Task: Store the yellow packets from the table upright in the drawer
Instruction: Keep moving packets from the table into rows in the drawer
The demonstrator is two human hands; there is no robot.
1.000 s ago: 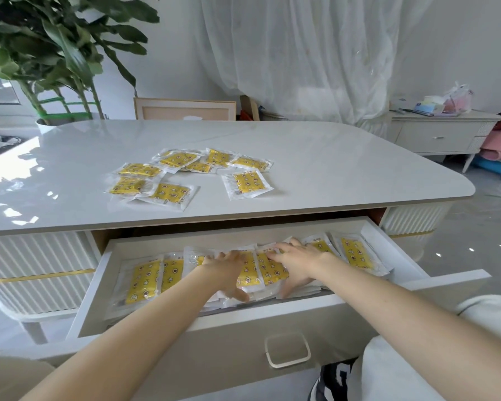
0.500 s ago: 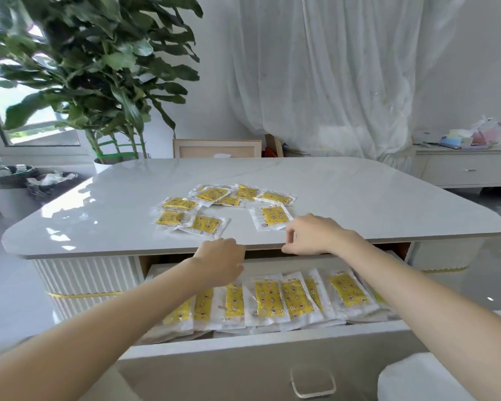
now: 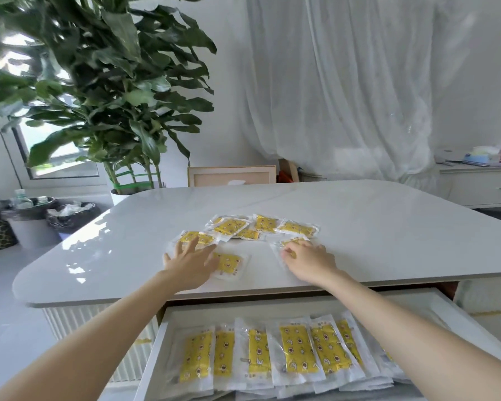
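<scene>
Several yellow packets [image 3: 261, 227] in clear wrappers lie scattered on the white table [image 3: 388, 227]. My left hand [image 3: 190, 263] hovers with spread fingers over the near-left packets, beside one packet [image 3: 230, 263]. My right hand [image 3: 308, 260] rests on another packet [image 3: 289, 243], fingers curled at its edge; whether it has lifted it I cannot tell. Below the tabletop the white drawer [image 3: 440, 308] stands pulled out, with a row of several yellow packets [image 3: 298, 350] leaning side by side in it.
A large potted plant [image 3: 113, 96] stands behind the table's left corner. Bins [image 3: 32, 224] sit on the floor at left. A wooden frame [image 3: 232, 175] and white curtain are behind the table. A side cabinet [image 3: 480, 183] with clutter is at right.
Both hands left the drawer, rose over the table edge and reached onto the scattered packets. The view tilted upward, so the drawer now sits at the bottom.
</scene>
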